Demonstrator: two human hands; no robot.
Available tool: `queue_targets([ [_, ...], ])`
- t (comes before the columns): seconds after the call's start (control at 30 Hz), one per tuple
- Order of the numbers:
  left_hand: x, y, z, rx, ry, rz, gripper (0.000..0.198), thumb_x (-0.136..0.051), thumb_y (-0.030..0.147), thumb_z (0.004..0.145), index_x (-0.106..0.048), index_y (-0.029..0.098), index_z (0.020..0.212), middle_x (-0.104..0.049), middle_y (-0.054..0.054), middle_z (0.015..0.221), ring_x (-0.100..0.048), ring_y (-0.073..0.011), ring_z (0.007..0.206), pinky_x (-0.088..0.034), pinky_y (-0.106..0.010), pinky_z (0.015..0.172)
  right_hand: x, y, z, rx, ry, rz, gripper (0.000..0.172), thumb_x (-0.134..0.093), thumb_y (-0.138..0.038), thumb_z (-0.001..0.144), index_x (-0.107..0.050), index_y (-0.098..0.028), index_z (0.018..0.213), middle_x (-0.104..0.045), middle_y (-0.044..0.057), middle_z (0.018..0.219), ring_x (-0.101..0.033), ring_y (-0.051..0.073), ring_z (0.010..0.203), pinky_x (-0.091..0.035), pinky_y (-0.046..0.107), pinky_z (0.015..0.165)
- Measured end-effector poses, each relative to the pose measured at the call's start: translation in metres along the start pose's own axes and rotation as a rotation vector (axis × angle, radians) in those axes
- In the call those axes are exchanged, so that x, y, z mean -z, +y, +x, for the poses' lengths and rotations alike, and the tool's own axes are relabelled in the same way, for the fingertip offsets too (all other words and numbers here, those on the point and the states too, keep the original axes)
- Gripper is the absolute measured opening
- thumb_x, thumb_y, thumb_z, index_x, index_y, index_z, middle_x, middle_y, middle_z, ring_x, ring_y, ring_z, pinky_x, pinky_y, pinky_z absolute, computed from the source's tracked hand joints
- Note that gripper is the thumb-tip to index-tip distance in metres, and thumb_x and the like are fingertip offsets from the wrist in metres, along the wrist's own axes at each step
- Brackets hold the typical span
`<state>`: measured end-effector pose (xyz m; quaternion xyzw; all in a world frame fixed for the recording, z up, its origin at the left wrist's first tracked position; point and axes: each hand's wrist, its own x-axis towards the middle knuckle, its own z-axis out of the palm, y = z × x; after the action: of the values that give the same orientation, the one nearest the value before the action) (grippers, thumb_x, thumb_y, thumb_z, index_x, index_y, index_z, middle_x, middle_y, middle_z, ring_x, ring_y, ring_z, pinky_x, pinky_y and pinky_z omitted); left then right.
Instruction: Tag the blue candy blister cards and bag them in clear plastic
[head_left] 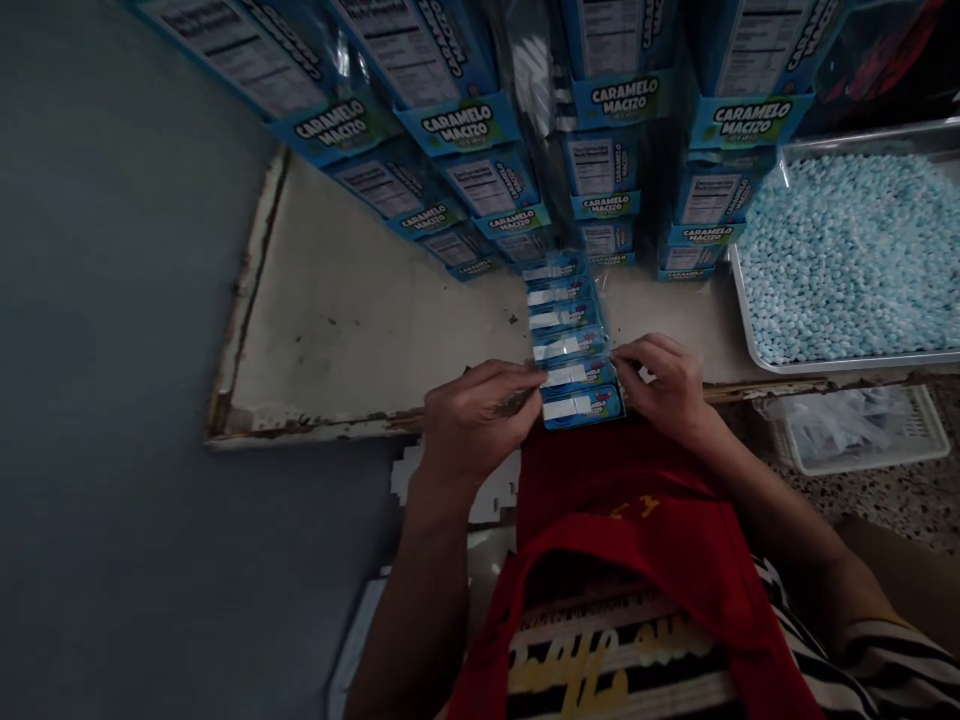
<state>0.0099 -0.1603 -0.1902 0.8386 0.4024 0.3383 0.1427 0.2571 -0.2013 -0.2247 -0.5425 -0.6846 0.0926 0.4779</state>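
A row of small blue candy packs (568, 346), with white label strips and "Caramelo Macizo" lettering, runs from the table's front edge back toward the stacked boxes. Clear plastic glints along its right side. My left hand (480, 415) is closed, with thumb and fingertips at the left edge of the nearest packs. On the opposite side my right hand (664, 385) is pinched at the row's right edge, thumb and forefinger together. Whether the fingertips grip the packs themselves or the plastic around them is too dark to tell.
Tall stacks of blue candy boxes (469, 125) stand behind the row. To the right, a metal tray (757, 345) holds pale blue and white candies (847, 260). A white basket (870, 462) with clear plastic bags sits below the worn table edge (322, 425). A grey-blue wall (97, 400) borders the left.
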Motion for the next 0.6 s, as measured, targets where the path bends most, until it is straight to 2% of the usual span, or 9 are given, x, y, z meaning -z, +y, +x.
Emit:
queue_targets([
  [0.1, -0.010, 0.006, -0.006, 0.019, 0.067, -0.018, 0.013, -0.074, 0.022, 0.089, -0.086, 0.023, 0.095, -0.083, -0.003, 0.089, -0.080, -0.0199, 0.078, -0.067, -0.027, 0.070, 0.003, -0.010, -0.003, 0.037, 0.123, 0.045, 0.013, -0.063, -0.013, 0.096, -0.070, -0.021, 0.089, -0.071, 0.001, 0.078, -0.066, 0.015, 0.070, -0.050, 0.028, 0.067],
  [0.23, -0.041, 0.015, -0.034, 0.052, 0.419, 0.098, 0.009, -0.076, 0.015, 0.086, -0.082, 0.020, 0.092, -0.082, -0.003, 0.084, -0.078, -0.0169, 0.072, -0.064, -0.026, 0.070, 0.014, -0.006, -0.035, 0.180, 0.253, -0.086, 0.014, -0.068, -0.011, 0.093, -0.067, -0.024, 0.100, -0.073, 0.002, 0.087, -0.065, 0.017, 0.075, -0.049, 0.033, 0.073],
  [0.3, -0.056, 0.017, -0.054, 0.051, 0.578, 0.078, 0.009, -0.077, 0.013, 0.086, -0.079, 0.019, 0.092, -0.081, -0.002, 0.083, -0.077, -0.0155, 0.073, -0.064, -0.026, 0.074, 0.019, 0.002, -0.054, 0.043, 0.226, -0.046, 0.017, -0.065, -0.014, 0.095, -0.065, -0.025, 0.108, -0.072, 0.003, 0.094, -0.066, 0.019, 0.080, -0.051, 0.033, 0.075],
  [0.37, -0.064, 0.014, -0.074, 0.109, 0.655, -0.029, 0.007, -0.076, 0.016, 0.089, -0.076, 0.020, 0.095, -0.080, -0.002, 0.085, -0.078, -0.0158, 0.077, -0.064, -0.029, 0.078, 0.023, 0.009, -0.067, -0.082, 0.063, 0.062, 0.033, -0.063, -0.023, 0.095, -0.060, -0.025, 0.127, -0.072, 0.010, 0.117, -0.070, 0.023, 0.100, -0.056, 0.037, 0.082],
  [0.4, -0.066, 0.011, -0.082, 0.174, 0.636, -0.134, 0.014, -0.078, 0.023, 0.090, -0.074, 0.021, 0.103, -0.080, -0.003, 0.092, -0.079, -0.0176, 0.083, -0.065, -0.031, 0.081, 0.023, 0.012, -0.071, -0.108, -0.059, 0.097, 0.049, -0.066, -0.028, 0.093, -0.054, -0.024, 0.140, -0.068, 0.014, 0.135, -0.068, 0.027, 0.115, -0.058, 0.041, 0.089],
  [0.47, -0.066, 0.001, -0.091, 0.327, 0.476, -0.386, 0.056, -0.087, 0.040, 0.083, -0.066, 0.024, 0.132, -0.078, -0.011, 0.122, -0.078, -0.0249, 0.109, -0.066, -0.038, 0.093, 0.019, 0.015, -0.074, -0.123, -0.279, 0.079, 0.083, -0.073, -0.038, 0.088, -0.034, -0.023, 0.161, -0.050, 0.019, 0.161, -0.057, 0.034, 0.139, -0.053, 0.052, 0.106],
  [0.53, -0.066, -0.007, -0.090, 0.450, 0.245, -0.534, 0.109, -0.100, 0.050, 0.062, -0.048, 0.026, 0.155, -0.062, -0.020, 0.151, -0.068, -0.0339, 0.133, -0.063, -0.044, 0.103, 0.011, 0.017, -0.072, -0.173, -0.407, -0.012, 0.104, -0.078, -0.039, 0.084, -0.021, -0.022, 0.169, -0.049, 0.020, 0.163, -0.054, 0.037, 0.141, -0.048, 0.058, 0.113],
  [0.57, -0.067, -0.010, -0.086, 0.490, 0.148, -0.533, 0.125, -0.104, 0.050, 0.051, -0.044, 0.026, 0.158, -0.057, -0.021, 0.157, -0.063, -0.0374, 0.139, -0.062, -0.046, 0.104, 0.007, 0.018, -0.071, -0.209, -0.436, -0.062, 0.106, -0.079, -0.038, 0.084, -0.020, -0.021, 0.170, -0.055, 0.020, 0.158, -0.056, 0.038, 0.137, -0.048, 0.060, 0.111],
  [0.6, -0.068, -0.011, -0.080, 0.524, 0.080, -0.499, 0.127, -0.107, 0.047, 0.045, -0.048, 0.025, 0.156, -0.059, -0.021, 0.155, -0.062, -0.0397, 0.139, -0.062, -0.047, 0.103, 0.003, 0.019, -0.069, -0.239, -0.448, -0.103, 0.104, -0.079, -0.036, 0.084, -0.024, -0.020, 0.170, -0.060, 0.021, 0.151, -0.058, 0.039, 0.133, -0.048, 0.060, 0.109],
])
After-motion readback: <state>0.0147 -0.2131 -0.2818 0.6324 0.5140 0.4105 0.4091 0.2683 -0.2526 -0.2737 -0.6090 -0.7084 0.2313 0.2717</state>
